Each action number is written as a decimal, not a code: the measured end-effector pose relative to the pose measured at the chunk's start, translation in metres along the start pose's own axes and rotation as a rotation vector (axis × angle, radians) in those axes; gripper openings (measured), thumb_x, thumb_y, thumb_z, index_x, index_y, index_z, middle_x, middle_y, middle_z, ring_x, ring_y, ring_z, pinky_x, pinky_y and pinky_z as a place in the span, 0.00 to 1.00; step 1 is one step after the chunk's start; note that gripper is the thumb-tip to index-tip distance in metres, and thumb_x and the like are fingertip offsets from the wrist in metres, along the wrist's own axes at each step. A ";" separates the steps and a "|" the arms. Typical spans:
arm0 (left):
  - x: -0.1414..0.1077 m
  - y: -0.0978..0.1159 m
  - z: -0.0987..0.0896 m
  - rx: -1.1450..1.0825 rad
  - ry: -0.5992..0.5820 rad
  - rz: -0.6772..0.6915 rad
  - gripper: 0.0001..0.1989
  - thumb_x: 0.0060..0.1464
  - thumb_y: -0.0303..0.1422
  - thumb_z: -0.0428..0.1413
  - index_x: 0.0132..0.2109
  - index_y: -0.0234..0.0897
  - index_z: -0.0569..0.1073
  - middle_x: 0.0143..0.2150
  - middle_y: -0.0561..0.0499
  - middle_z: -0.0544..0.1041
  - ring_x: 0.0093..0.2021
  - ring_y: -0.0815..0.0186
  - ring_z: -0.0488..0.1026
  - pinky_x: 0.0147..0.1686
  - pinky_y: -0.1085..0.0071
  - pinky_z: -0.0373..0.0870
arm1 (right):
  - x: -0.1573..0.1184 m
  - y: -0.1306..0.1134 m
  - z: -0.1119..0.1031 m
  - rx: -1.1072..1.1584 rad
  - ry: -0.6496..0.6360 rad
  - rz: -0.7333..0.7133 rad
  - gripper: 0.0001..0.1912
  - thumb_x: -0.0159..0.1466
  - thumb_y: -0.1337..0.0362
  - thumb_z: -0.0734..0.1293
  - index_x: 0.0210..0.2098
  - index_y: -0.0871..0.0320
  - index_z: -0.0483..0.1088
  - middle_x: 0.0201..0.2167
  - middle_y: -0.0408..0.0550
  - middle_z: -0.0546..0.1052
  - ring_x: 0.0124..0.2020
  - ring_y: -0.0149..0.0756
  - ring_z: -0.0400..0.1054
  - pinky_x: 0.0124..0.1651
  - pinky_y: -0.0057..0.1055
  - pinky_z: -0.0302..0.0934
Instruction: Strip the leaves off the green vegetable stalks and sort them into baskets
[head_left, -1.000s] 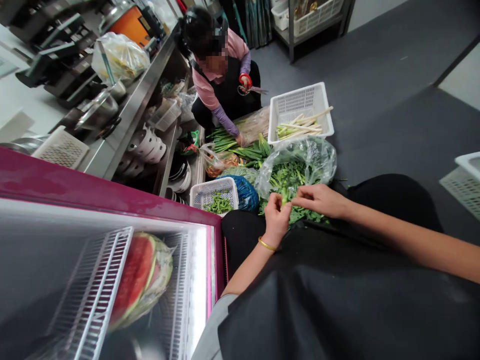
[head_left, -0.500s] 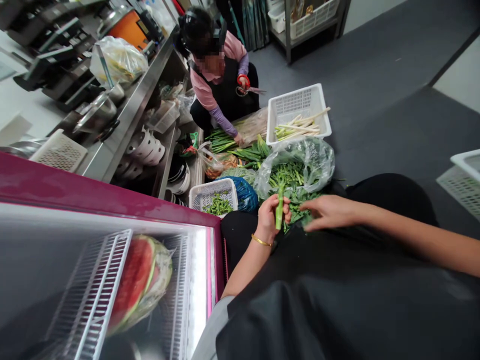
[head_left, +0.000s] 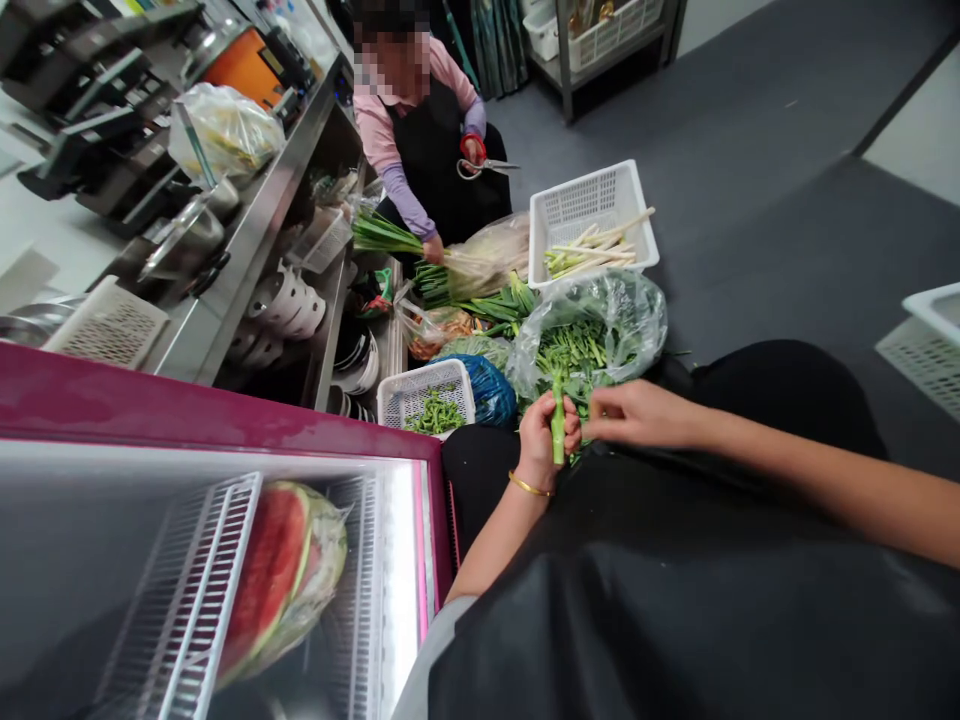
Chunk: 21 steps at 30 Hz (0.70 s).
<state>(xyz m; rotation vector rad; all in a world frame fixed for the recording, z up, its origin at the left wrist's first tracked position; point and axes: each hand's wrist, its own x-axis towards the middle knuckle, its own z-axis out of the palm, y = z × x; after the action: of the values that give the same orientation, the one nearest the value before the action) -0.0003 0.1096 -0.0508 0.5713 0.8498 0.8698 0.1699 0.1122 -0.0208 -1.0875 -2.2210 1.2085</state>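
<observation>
My left hand (head_left: 538, 440), with a gold bangle at the wrist, is closed round a thick green vegetable stalk (head_left: 558, 432) held upright over my lap. Close on its right is my right hand (head_left: 641, 412), its fingers bent and drawn together; whatever may be between them is too small to make out. Just beyond both hands lies an open clear plastic bag (head_left: 646, 325) of leafy green stalks (head_left: 574, 346). Left of it, a small white basket (head_left: 390, 408) contains cut green pieces (head_left: 437, 412).
Across from me a co-worker (head_left: 424, 130) holds red-handled scissors (head_left: 480, 165) and a bunch of long green stems (head_left: 386, 234). A white basket (head_left: 646, 190) of pale stalks stands near the bag. On my left is a lit refrigerator (head_left: 397, 540) with cut watermelon (head_left: 274, 560).
My right hand has come left, nearer the stalk, and its fingers have drawn together. The co-worker has sat up and lifted a bunch of green stems to the left.
</observation>
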 end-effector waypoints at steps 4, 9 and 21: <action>0.002 -0.006 0.008 0.129 -0.027 0.009 0.12 0.50 0.42 0.48 0.31 0.37 0.64 0.17 0.57 0.61 0.12 0.73 0.54 0.14 0.75 0.47 | 0.026 0.014 -0.007 0.007 0.268 0.162 0.22 0.65 0.50 0.55 0.22 0.58 0.63 0.17 0.42 0.67 0.19 0.29 0.59 0.25 0.27 0.48; 0.007 -0.013 0.002 0.744 0.289 0.443 0.11 0.56 0.36 0.48 0.27 0.39 0.58 0.21 0.57 0.58 0.22 0.72 0.56 0.24 0.74 0.54 | 0.012 0.004 0.022 -0.392 0.276 -0.033 0.20 0.66 0.57 0.54 0.25 0.60 0.68 0.22 0.50 0.72 0.23 0.32 0.64 0.27 0.29 0.47; 0.108 -0.028 0.001 1.286 -0.154 0.341 0.17 0.62 0.38 0.44 0.48 0.37 0.74 0.41 0.47 0.76 0.42 0.63 0.71 0.45 0.68 0.66 | -0.064 0.120 -0.115 0.284 0.894 0.699 0.25 0.57 0.44 0.66 0.30 0.65 0.73 0.20 0.52 0.73 0.18 0.28 0.63 0.27 0.33 0.59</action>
<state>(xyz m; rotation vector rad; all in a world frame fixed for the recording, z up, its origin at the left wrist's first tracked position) 0.0516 0.1853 -0.1143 1.9171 1.1306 0.4670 0.3368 0.1630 -0.0552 -1.8679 -0.9922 0.9223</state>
